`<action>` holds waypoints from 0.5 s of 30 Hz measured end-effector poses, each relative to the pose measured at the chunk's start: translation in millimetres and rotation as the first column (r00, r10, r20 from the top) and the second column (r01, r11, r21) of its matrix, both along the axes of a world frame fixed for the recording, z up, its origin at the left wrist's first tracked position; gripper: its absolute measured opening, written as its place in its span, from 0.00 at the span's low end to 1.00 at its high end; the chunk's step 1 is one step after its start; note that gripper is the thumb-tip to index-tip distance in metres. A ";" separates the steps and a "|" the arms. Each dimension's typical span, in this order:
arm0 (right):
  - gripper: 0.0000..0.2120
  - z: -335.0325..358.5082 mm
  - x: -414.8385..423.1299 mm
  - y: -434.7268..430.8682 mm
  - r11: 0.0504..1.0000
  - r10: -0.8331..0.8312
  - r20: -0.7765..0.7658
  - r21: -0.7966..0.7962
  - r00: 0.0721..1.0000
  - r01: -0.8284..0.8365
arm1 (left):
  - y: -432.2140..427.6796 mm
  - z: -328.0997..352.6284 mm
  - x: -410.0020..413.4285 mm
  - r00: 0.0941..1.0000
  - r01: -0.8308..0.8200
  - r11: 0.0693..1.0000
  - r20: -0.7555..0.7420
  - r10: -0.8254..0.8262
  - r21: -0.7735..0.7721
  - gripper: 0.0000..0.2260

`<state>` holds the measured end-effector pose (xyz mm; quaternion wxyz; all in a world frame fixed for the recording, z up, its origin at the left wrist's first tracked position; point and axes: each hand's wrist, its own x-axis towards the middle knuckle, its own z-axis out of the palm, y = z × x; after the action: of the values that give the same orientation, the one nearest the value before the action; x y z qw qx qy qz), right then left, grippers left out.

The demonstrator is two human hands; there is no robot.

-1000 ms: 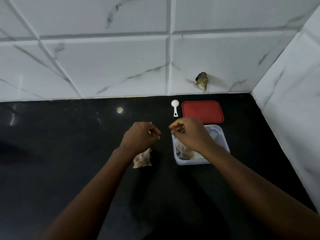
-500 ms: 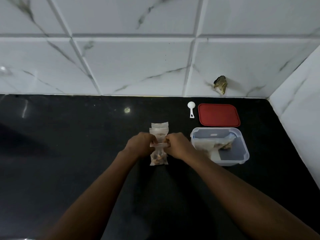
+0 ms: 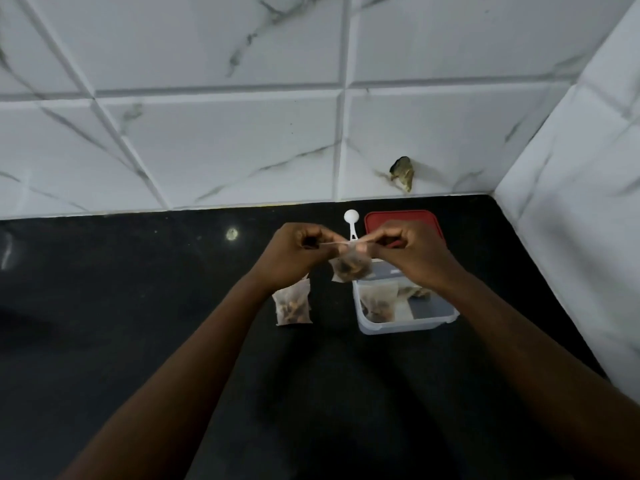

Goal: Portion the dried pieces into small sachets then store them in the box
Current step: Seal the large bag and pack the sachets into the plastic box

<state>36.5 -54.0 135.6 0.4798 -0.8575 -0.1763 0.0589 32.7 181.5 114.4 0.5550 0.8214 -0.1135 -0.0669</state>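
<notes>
Pinching 1 filled sachet between left hand and right hand over the box, partly hiding red lid and white scoop behind; also overlapping 1 loose sachet on the counter.

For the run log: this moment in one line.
left hand, right hand: pinch string of held sachet | second sachet: on countertop | box: open, stored sachet inside
</notes>
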 end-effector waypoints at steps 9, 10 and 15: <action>0.02 -26.8 8.5 -83.7 0.975 -0.088 0.026 -0.201 0.996 0.091 | -91.8 -28.9 24.0 0.998 0.066 0.992 0.001 -0.067 0.109 0.03; 0.02 -32.2 7.7 -90.8 0.969 -0.094 0.000 -0.229 0.996 0.092 | -98.6 -33.2 24.5 0.998 0.067 0.988 -0.002 -0.068 0.138 0.04; 0.08 -45.9 9.6 -116.8 0.899 -0.041 -0.072 -0.438 0.997 0.005 | -118.5 -44.2 26.2 0.987 0.157 0.953 -0.057 -0.147 0.259 0.06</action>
<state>46.1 -170.9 89.8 0.2824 -0.9423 -0.1293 0.1250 58.9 63.0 70.3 0.4364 0.8751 -0.1563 -0.1391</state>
